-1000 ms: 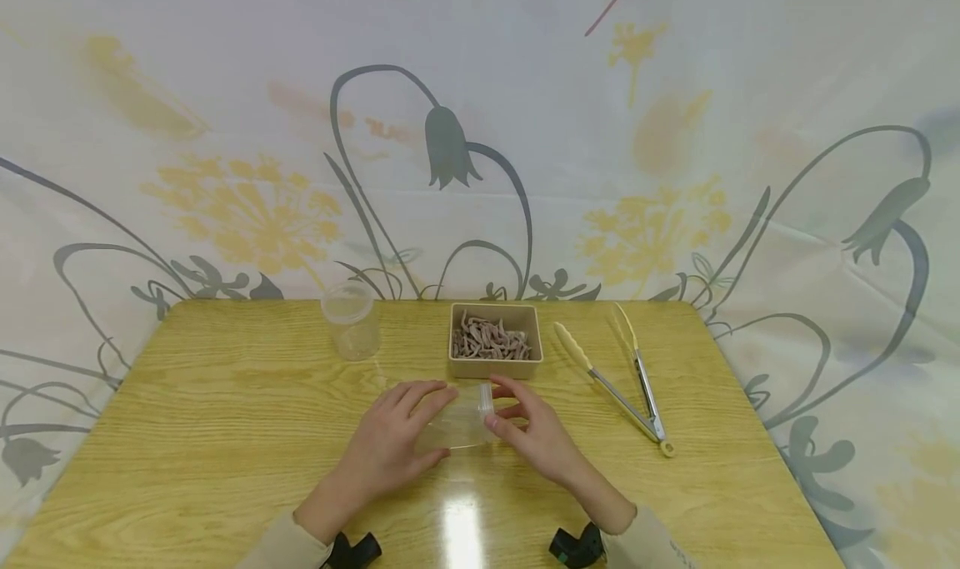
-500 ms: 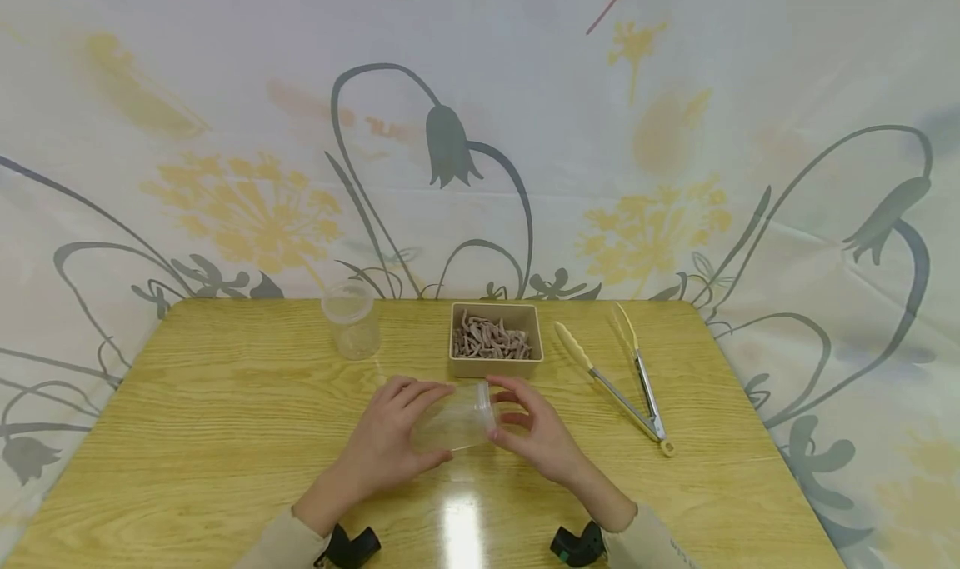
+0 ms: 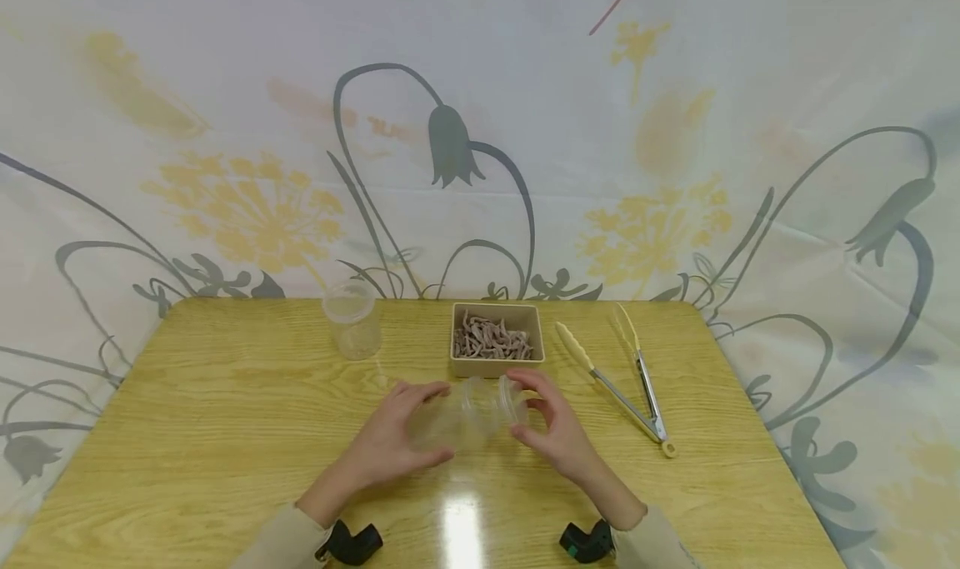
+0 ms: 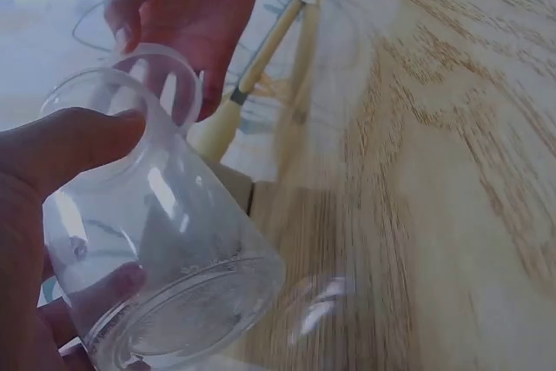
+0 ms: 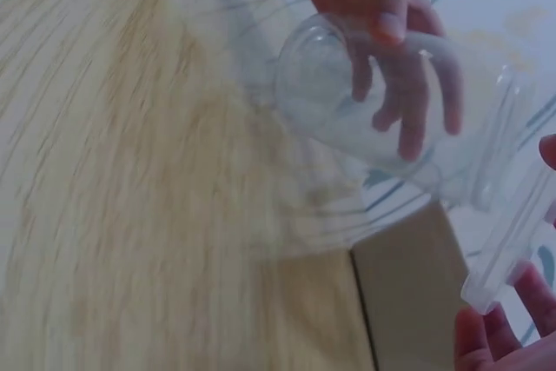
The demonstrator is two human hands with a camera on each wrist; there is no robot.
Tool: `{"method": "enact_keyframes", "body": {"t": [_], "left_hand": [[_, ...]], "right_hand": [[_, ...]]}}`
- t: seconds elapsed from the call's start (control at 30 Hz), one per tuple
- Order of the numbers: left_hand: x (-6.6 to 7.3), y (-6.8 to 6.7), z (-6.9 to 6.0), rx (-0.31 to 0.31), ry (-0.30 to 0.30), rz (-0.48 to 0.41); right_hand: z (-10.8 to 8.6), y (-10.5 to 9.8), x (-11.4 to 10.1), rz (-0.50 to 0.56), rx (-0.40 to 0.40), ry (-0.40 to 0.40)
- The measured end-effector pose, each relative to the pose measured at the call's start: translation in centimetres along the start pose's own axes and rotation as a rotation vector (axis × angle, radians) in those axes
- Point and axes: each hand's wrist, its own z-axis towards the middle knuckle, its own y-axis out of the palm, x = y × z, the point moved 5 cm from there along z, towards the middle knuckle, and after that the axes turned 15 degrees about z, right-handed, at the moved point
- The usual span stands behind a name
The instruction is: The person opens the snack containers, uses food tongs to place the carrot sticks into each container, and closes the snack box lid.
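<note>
My left hand (image 3: 386, 444) grips a clear plastic jar (image 4: 195, 223), fingers on one side and thumb on the other. The jar lies tipped on its side in the air, its mouth facing right, and looks empty inside. Just off that mouth, my right hand (image 3: 561, 429) holds a round clear lid (image 5: 508, 241) by its edge between thumb and fingers. A narrow gap separates lid and jar in the right wrist view. Both hands are just in front of a beige box (image 3: 497, 368) full of greyish-brown strips.
Another clear jar (image 3: 356, 336) stands upright at the back left of the wooden table (image 3: 225, 436). Tongs (image 3: 637, 394) with cream tips lie spread to the right of the box. A patterned cloth (image 3: 480, 219) hangs behind the table.
The lid has come off the jar. My right hand has moved slightly right with it, while my left hand has stayed nearly in place with the jar.
</note>
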Motion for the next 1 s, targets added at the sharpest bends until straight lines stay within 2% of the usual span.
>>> {"method": "enact_keyframes", "body": {"t": [0.23, 0.43, 0.7, 0.87, 1.0], "left_hand": [[0.0, 1.2, 0.8, 0.024, -0.040, -0.105], [0.2, 2.5, 1.8, 0.008, -0.090, -0.243], [0.7, 4.4, 3.1, -0.033, -0.117, -0.473], [1.2, 5.8, 3.7, -0.055, -0.159, -0.566], [1.6, 6.6, 4.2, -0.041, -0.135, -0.597]], "right_hand": [[-1.0, -1.7, 1.5, -0.093, 0.079, 0.053], [-1.9, -3.3, 2.1, -0.201, 0.148, 0.109], [-2.9, -5.2, 3.2, -0.188, 0.205, 0.224], [-3.2, -5.9, 3.1, -0.280, 0.243, 0.263], [-3.0, -5.9, 2.5, -0.322, 0.265, 0.280]]}}
